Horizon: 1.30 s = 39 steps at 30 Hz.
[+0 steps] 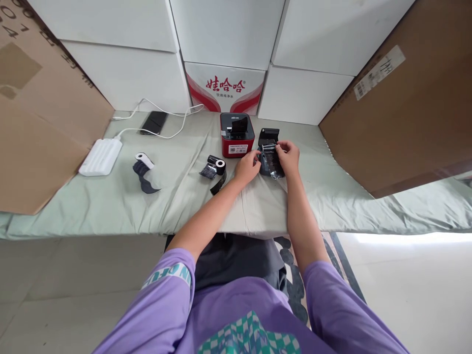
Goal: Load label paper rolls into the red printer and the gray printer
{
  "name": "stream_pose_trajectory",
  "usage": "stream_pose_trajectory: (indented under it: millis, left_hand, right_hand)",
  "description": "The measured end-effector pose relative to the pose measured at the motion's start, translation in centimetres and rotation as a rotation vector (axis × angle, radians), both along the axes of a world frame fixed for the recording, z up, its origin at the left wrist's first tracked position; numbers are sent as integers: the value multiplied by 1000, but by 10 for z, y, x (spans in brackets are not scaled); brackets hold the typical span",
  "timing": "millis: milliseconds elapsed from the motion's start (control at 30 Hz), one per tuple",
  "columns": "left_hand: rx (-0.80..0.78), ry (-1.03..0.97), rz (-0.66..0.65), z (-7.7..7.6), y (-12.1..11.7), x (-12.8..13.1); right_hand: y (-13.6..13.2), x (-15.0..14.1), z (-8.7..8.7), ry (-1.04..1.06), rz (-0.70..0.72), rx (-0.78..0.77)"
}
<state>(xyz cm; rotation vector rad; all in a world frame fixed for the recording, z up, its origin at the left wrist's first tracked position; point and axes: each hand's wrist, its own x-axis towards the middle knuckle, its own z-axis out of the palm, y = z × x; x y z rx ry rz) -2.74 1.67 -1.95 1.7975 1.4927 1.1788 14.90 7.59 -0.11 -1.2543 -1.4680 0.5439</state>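
A small black portable printer (264,169) lies on the cloth with its lid (269,134) raised. Over its body is a thin roll of shiny black ribbon (275,164), a loose sheet of it hanging toward me. My right hand (288,158) pinches the right end of this roll. At the left end, the fingers of my left hand (248,167) are curled and closed on the ribbon beside the printer; their tips are partly hidden. Just behind my left hand stands a red and black box-shaped printer (236,136). Left of that hand lie two small ribbon rolls (220,167) with loose black film.
Further left are a white-cored roll (144,161) trailing dark film, a white power adapter (101,157) with a white cable (158,134), and a black phone (154,122). Cardboard boxes (405,108) flank the cloth-covered table (177,206); white boxes (224,34) line the back.
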Motion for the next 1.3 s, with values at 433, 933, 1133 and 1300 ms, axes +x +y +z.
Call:
stream_pose_trajectory:
  millis: [433,933,1133,1300]
  left_hand:
    - [-4,-6,23,-2,1,0]
    - [-32,25,10,1,0,0]
    - [-51,38,16,0,1,0]
    - [-62,42,3,0,0,0]
  right_hand:
    - [-4,2,-1,-28,-9,-18]
    - [14,0,-16,-278,13,-35]
    - [7,0,-11,-221,16,-44]
    - [7,3,-10,-180,52,-59]
